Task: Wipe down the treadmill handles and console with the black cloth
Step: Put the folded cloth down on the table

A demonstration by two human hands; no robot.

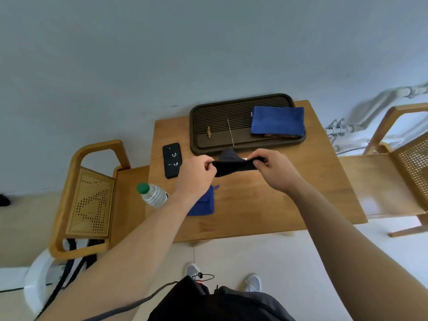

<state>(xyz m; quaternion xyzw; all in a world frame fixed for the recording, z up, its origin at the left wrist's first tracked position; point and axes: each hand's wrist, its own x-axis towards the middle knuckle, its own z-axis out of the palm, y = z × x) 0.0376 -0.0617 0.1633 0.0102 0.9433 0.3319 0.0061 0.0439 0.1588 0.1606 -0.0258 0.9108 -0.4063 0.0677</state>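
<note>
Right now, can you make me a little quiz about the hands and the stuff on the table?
1. True or false: the left hand and the right hand both pinch the black cloth.
2. What lies on the tray? A: a blue cloth. B: a phone. C: a shoe.
3. Fill in: the cap of the bottle is ____.
Key: 1 true; 2 A; 3 green.
</note>
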